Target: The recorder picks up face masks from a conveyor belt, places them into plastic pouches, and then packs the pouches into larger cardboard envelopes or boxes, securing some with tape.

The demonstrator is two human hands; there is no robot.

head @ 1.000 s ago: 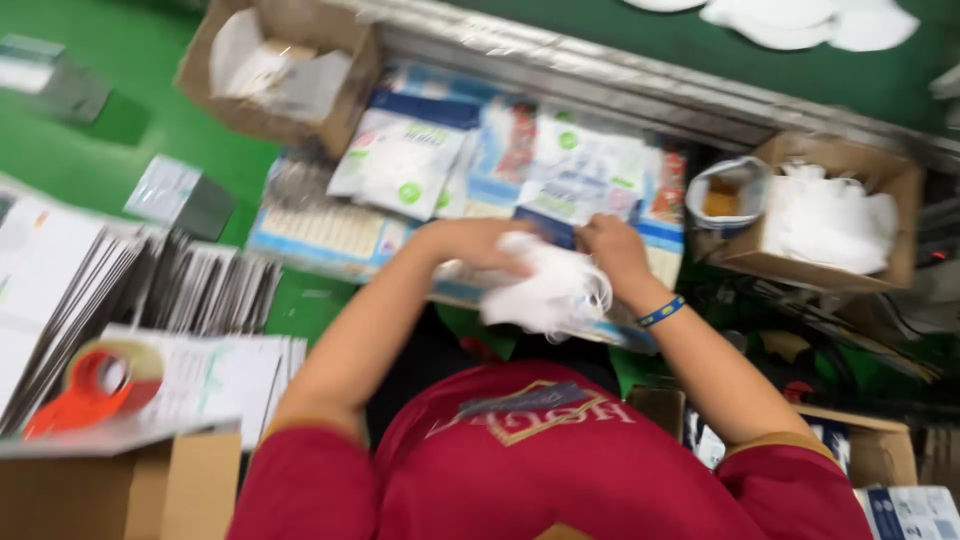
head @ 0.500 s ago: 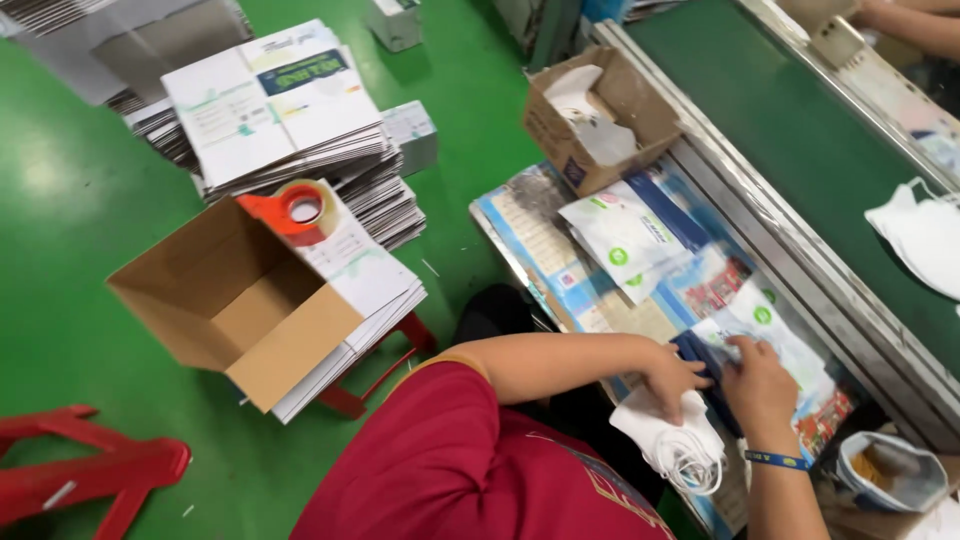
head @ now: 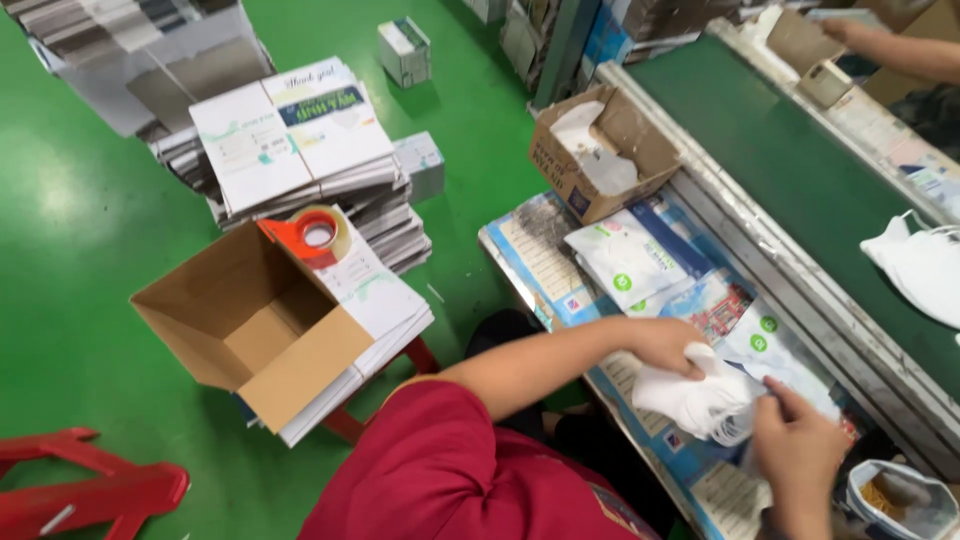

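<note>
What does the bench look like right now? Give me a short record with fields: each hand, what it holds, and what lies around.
left hand: grips the top of a white mask bundle
right hand: grips a clear pouch beside the bundle
worktop: flat printed pouches laid out on it
small carton: open, white pieces inside, at the worktop's far end
conveyor belt: green, a loose white mask on it
open cardboard box: on a stand to the left
tape dispenser: orange, on stacked flat cartons

A crumpled white face mask (head: pixel 700 400) with thin ear loops lies bunched at the near right, over a clear printed pouch (head: pixel 790 375).
</note>
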